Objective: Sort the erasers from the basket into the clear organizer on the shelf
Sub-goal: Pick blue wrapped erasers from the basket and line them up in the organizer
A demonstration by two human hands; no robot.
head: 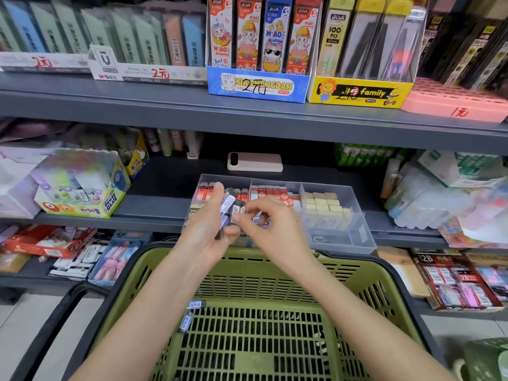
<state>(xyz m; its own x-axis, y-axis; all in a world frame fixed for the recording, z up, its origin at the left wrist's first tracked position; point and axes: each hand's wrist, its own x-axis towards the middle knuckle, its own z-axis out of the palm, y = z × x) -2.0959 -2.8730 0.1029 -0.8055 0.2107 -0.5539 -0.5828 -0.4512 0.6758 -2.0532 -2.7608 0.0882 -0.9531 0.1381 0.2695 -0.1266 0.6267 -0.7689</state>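
Closest to the viewer sits an olive-green slotted basket (346, 270) with a black rim, both forearms reaching over it toward the shelf (154, 204). On the basket's floor, beside the left forearm, lie two loose erasers (192, 312) in blue-and-white sleeves, one just behind the other. Above the basket's far edge, the left hand (204, 229) is curled around a small bunch of held erasers (229, 211), some in blue-and-white sleeves and some dark, fanned upward between the thumb and fingers. The right hand (270, 226) is right beside that bunch with its fingers bent and its thumb and forefinger at the erasers' edge; motion blur makes it impossible to tell whether it is actually pinching one. Directly behind the hands, on the middle shelf, stands the clear organizer (343, 237), divided into compartments: the left one holds red-and-black sleeved erasers, the middle one red-and-white ones, and the right one rows of plain cream blocks. A pale pink phone (255, 162) lies flat on the shelf behind the organizer. To the left on the same shelf is a glue display box (82, 199). On the shelf above, a blue cartoon-cat display box (257, 85) stands next to a yellow display box (357, 92).
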